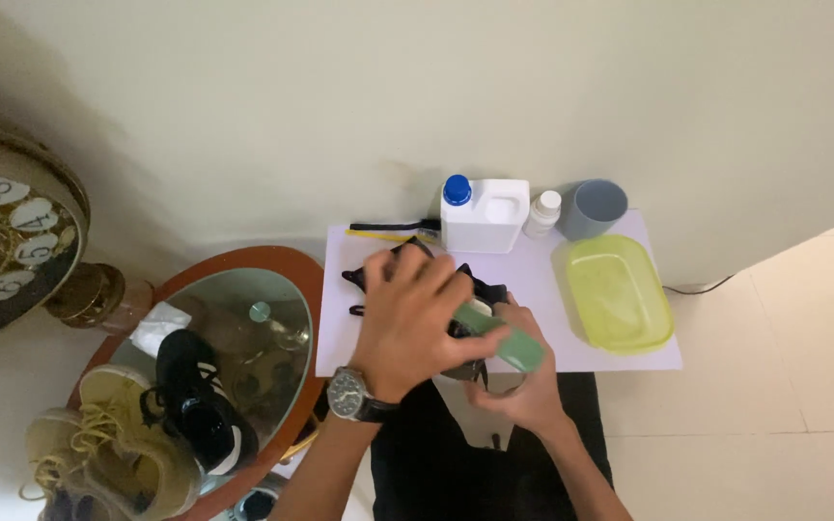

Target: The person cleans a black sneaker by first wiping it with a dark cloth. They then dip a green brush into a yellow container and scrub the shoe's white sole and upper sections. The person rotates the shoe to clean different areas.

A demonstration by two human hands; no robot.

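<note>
Nearest the lens, the left hand, a watch at its wrist, curls its fingers over a green brush pressed onto a black shoe, which the right hand cups from below with closed fingers, above the white sheet.

My single head view looks steeply down, close over the white rectangular bench against the wall.

White table bears jug, basin, cup.
</note>
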